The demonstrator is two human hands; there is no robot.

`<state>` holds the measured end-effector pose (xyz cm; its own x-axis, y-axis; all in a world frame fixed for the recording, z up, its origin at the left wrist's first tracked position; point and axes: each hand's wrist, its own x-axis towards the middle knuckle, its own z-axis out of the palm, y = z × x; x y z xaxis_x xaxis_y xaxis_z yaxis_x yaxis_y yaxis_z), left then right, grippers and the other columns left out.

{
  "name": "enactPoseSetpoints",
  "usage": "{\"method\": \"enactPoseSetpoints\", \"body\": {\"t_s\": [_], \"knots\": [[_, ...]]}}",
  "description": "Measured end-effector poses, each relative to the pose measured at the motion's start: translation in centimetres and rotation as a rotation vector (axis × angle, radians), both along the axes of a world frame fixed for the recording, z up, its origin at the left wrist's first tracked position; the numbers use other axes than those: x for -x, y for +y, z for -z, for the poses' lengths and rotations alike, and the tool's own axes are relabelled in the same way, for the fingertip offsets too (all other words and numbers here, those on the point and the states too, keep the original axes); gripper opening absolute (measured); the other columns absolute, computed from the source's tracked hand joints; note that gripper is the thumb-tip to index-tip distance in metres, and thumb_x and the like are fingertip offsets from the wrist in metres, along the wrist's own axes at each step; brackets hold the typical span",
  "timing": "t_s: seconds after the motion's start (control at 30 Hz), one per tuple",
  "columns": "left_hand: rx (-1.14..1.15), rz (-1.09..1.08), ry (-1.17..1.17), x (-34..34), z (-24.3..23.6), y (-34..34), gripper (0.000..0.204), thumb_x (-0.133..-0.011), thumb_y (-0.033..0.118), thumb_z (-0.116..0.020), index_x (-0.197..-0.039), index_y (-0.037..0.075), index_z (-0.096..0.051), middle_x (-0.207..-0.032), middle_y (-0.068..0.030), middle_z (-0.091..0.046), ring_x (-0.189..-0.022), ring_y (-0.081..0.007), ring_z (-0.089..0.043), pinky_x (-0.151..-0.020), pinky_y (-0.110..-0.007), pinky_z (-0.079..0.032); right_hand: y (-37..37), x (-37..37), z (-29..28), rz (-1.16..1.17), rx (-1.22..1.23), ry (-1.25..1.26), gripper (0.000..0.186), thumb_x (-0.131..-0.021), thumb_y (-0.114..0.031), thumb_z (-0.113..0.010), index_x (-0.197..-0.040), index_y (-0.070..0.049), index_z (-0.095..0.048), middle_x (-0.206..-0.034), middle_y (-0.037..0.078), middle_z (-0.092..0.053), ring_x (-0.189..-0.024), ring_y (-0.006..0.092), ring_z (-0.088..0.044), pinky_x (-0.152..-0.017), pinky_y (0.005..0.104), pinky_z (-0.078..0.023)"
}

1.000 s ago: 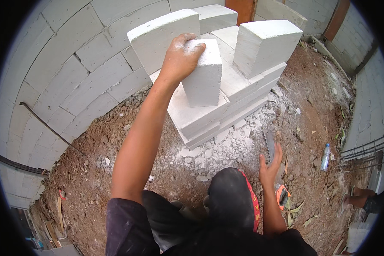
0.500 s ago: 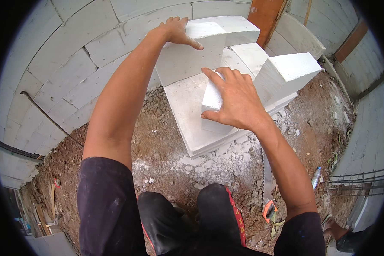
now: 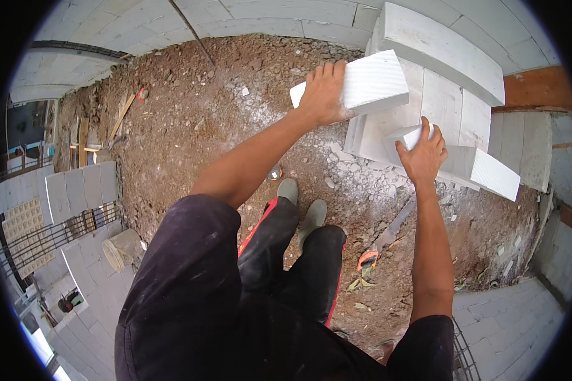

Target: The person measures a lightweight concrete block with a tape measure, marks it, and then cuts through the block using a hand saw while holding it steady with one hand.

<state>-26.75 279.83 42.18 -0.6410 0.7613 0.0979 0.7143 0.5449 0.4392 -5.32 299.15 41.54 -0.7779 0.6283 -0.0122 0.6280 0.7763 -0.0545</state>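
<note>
My left hand (image 3: 326,92) is closed on a white aerated concrete block (image 3: 376,79) with a ribbed face, held at the left end of a low stack of blocks (image 3: 440,95). Whether the block's underside touches the stack is hidden. Farther right, my right hand (image 3: 424,155) has its fingers bent over a small white block piece (image 3: 405,136) on the stack, thumb at its left side. A long block (image 3: 438,57) stands along the stack's far side. Beside my right hand, another block (image 3: 497,174) with a ribbed end lies toward the right.
A hand saw (image 3: 367,260) with an orange handle lies on the dirt near my feet. White rubble (image 3: 349,171) is strewn before the stack. Block walls (image 3: 267,26) surround the ground. At left are a bucket (image 3: 122,249) and rebar (image 3: 57,235); a rod (image 3: 190,28) leans behind.
The view has swung left. My left hand has brought the block from the stack's back left to its near left end, tilting it. My right hand stays at the small piece.
</note>
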Motion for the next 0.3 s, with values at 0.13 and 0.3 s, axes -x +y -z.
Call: {"method": "enactPoseSetpoints", "body": {"t_s": [0.13,0.3], "knots": [[0.205,-0.570,-0.180,-8.6,-4.9,-20.5,0.114,-0.062,0.052,-0.089,-0.144,-0.008,-0.036,-0.127,-0.0238,-0.050,-0.120,-0.0410,-0.048,-0.102,-0.053,-0.041,-0.2,1.5,-2.6,-0.097,0.085,-0.097,0.096,-0.072,-0.040,-0.083,-0.153,-0.017,-0.037,-0.150,0.021,-0.038,-0.136,0.0400,-0.041,-0.106,0.0599,-0.036],[0.613,-1.192,-0.359,-18.8,-11.9,-40.8,0.111,-0.058,0.037,-0.095,-0.145,0.002,-0.036,-0.129,-0.0194,-0.050,-0.128,-0.0386,-0.047,-0.107,-0.057,-0.035,-3.2,4.5,-6.6,0.027,0.261,-0.319,0.100,-0.071,-0.039,-0.085,-0.154,-0.016,-0.034,-0.152,0.021,-0.036,-0.137,0.0415,-0.040,-0.107,0.0637,-0.039]]}}
